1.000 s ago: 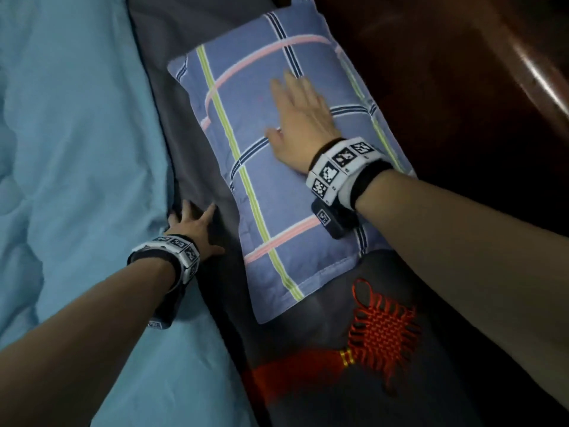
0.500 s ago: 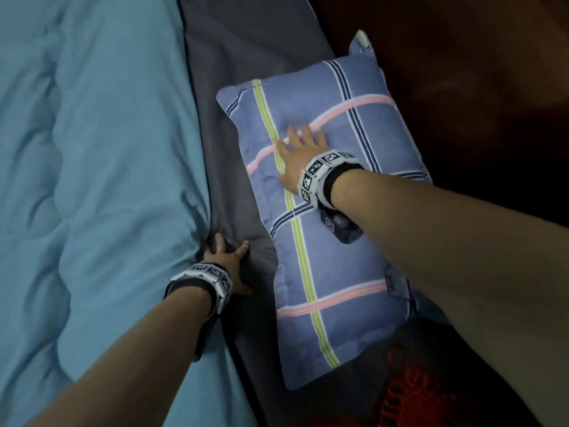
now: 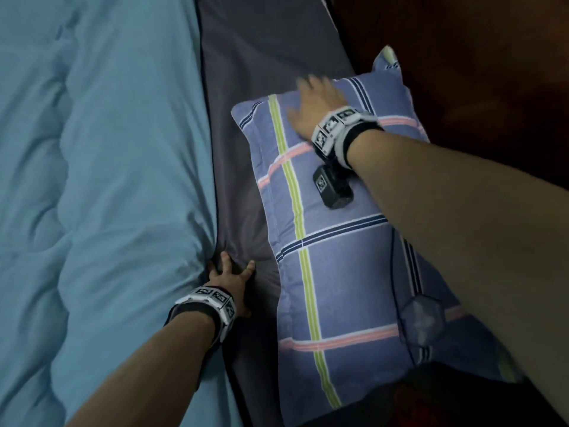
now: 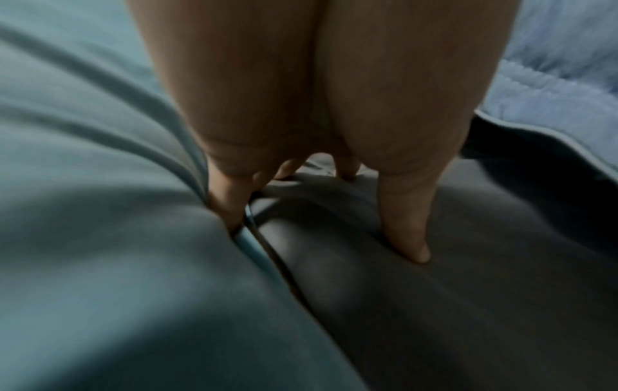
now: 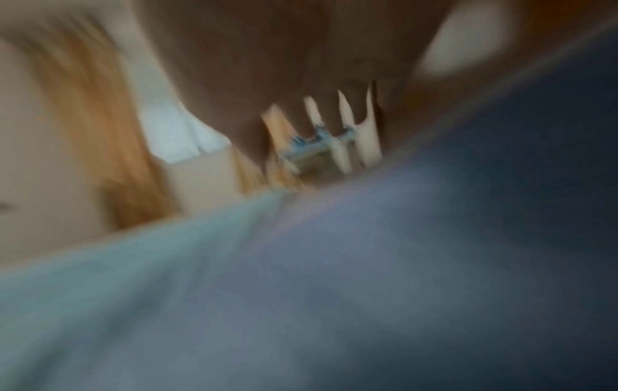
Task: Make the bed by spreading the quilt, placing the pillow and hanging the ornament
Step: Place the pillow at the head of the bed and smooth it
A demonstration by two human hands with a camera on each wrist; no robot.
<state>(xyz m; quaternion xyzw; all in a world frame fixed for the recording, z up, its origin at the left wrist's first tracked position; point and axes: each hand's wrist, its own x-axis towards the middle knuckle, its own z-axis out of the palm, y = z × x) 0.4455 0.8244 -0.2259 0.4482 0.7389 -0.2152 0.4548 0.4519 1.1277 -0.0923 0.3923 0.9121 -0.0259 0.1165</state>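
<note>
From the head view, my right hand (image 3: 317, 110) lies flat, fingers straight, on the far end of the blue plaid fabric pillow (image 3: 335, 272), which sits on the dark grey bedsheet (image 3: 246, 72) along the bed's right edge. My left hand (image 3: 229, 277) presses the sheet, fingers spread, beside the light blue quilt (image 3: 92, 180).

From the left wrist, my straight fingers (image 4: 406, 224) press the sheet at the quilt's edge (image 4: 100, 238).

The right wrist view is too blurred to show my grip.

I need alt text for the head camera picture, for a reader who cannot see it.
A person's right hand rests flat on a blue plaid pillow lying on a dark grey bed sheet. Their left hand presses the sheet beside the edge of a light blue quilt.
</note>
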